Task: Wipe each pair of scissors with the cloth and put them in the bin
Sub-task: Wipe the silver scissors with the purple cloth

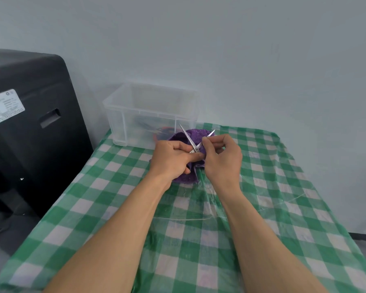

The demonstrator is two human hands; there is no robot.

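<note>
Your left hand (173, 157) gripped the scissors (196, 148) near the pivot, over the purple cloth (187, 176), above the desk (262, 208). Your right hand (222, 157) pinched one spread blade between thumb and fingers (205, 141). Safest to wipe from pivot to tip. Beyond stood the bin (123, 115), near, with other scissors inside.

Shiny metal scissors (191, 138), fuzzy purple cloth (186, 176), translucent plastic bin (123, 115).

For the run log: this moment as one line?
step: wiping | left hand: grips cloth, scissors | right hand: pinches blade | scissors: open | bin: behind
</note>
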